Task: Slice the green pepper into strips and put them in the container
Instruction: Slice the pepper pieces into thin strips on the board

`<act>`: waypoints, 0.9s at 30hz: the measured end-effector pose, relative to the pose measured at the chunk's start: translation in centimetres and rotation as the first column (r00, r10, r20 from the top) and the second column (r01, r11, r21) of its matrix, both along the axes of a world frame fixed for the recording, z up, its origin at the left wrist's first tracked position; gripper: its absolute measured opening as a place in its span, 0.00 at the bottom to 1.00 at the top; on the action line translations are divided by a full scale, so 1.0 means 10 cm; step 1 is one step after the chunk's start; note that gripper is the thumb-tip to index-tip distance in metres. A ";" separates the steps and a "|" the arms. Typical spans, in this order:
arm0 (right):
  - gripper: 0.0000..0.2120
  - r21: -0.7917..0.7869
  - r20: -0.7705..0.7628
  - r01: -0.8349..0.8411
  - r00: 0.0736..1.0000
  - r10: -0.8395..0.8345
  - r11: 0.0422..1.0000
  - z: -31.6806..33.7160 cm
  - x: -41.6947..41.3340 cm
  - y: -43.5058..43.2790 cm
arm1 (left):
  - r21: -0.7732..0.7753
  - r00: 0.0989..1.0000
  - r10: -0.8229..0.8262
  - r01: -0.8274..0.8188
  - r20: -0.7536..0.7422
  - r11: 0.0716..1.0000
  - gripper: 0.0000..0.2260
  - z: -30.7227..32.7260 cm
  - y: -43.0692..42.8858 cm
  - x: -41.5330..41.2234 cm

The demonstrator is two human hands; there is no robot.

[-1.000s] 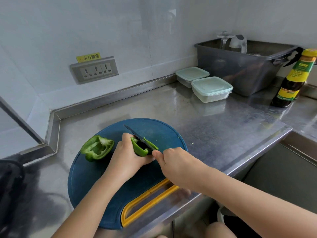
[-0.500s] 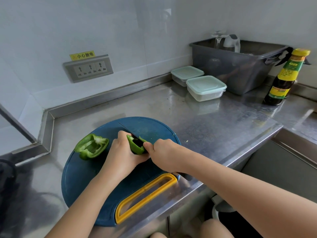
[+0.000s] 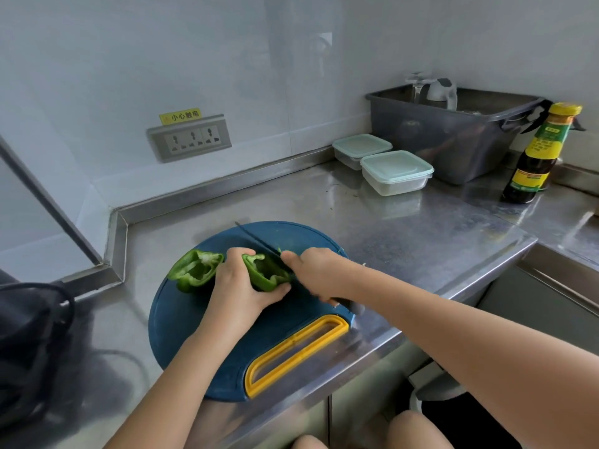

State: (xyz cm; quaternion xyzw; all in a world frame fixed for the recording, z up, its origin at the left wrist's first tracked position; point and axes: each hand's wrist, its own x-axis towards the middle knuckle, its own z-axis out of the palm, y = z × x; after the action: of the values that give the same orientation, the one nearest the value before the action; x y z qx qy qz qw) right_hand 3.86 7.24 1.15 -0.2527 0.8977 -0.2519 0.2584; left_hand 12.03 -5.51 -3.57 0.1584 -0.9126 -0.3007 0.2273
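A round blue cutting board (image 3: 181, 322) with a yellow handle lies on the steel counter. My left hand (image 3: 240, 286) grips a green pepper piece (image 3: 264, 273) on the board, cut side up. My right hand (image 3: 319, 270) holds a dark knife (image 3: 256, 239) whose blade runs along the piece's right edge, tip pointing to the far left. Another pepper half (image 3: 194, 268) lies to the left on the board. Two lidded clear containers (image 3: 395, 171) (image 3: 359, 150) stand at the back right.
A grey plastic tub (image 3: 453, 137) with glassware stands behind the containers. A dark sauce bottle (image 3: 538, 157) is at the far right. A wall socket (image 3: 189, 137) sits above the counter. A black object (image 3: 29, 345) lies at the left; the counter edge (image 3: 453, 286) drops off on the right.
The knife has slid forward, so its tip now reaches past the pepper to the board's far edge. My left hand still holds the piece; the view has shifted a little.
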 end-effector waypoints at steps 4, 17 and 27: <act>0.26 -0.113 0.179 0.189 0.969 -0.167 0.975 0.07 0.06 0.16 | 0.015 1.000 -0.004 0.004 0.000 1.000 0.34 -0.01 0.02 -0.01; 0.23 -0.144 -0.268 0.000 0.963 -0.039 0.990 -0.24 0.71 0.44 | 0.102 0.998 0.067 -0.068 0.016 0.992 0.29 0.00 0.04 -0.03; 0.23 0.002 -0.461 -0.099 0.883 0.089 0.995 -0.36 0.74 0.42 | 0.056 0.999 0.022 -0.025 0.046 0.998 0.30 0.05 0.04 -0.03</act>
State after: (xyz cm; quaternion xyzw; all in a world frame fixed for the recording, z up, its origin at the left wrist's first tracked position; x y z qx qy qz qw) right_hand 11.22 11.39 -2.46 -0.3511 0.9174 -0.1814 0.0472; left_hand 11.71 -5.11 -3.06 0.1821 -0.9067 -0.3202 0.2057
